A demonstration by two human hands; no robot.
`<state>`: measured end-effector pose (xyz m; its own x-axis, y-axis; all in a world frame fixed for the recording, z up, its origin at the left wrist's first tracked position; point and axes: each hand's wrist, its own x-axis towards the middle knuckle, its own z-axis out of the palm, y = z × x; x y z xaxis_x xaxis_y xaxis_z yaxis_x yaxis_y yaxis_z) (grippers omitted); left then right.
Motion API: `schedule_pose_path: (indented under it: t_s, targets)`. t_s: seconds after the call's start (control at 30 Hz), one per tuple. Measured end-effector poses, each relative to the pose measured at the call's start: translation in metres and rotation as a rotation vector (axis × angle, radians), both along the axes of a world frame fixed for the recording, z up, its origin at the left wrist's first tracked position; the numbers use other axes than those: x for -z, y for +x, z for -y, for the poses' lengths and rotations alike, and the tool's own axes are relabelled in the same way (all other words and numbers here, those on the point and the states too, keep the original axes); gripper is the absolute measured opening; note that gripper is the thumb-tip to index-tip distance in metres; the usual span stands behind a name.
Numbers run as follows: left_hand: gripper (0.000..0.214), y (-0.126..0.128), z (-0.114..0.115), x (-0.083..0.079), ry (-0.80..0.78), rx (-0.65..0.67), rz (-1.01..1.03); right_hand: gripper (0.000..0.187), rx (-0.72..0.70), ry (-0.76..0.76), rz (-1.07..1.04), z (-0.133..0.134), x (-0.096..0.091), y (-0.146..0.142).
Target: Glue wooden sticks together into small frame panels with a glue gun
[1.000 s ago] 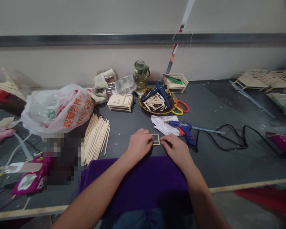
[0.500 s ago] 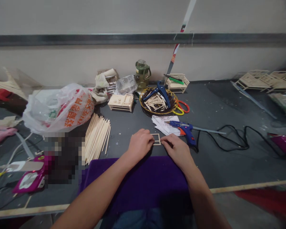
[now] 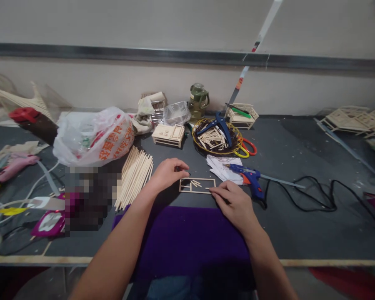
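Observation:
On the dark tabletop lies a small rectangular frame of thin wooden sticks, with a crosspiece towards its left end. Several short loose stick pieces rest inside it. My left hand hovers at the frame's upper left corner, thumb and fingers apart with nothing seen between them. At the right end, my right hand pinches a short wooden stick, whose tip pokes into the frame. A purple cloth is spread below my forearms.
Long sticks lie left, beside a plastic bag. A blue glue gun rests on white paper at right, its cord trailing. Behind are a basket of stick pieces, scissors, a green bottle and a stick model.
My left hand has moved left and away from the frame, uncovering its left part and the loose pieces. My right hand now holds a short stick at the right end. The camera view has shifted.

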<state>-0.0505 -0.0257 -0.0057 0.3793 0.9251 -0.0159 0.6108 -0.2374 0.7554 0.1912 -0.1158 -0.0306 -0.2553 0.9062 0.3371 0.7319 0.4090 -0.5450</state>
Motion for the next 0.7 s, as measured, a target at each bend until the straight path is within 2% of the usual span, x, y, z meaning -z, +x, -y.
schedule_pose_path:
  t_s: [0.13,0.37,0.7]
  targets:
    - [0.035,-0.010,-0.003,0.002,-0.090,0.128,-0.049,0.024,-0.019,0.037,0.101,0.000,0.004,0.000]
    - [0.043,-0.016,0.000,-0.002,-0.095,0.274,-0.169,0.026,-0.028,0.061,0.150,-0.002,0.005,-0.001]
    - [0.039,-0.015,0.001,-0.006,-0.095,0.300,-0.259,0.027,-0.027,0.059,0.123,-0.002,0.007,-0.001]
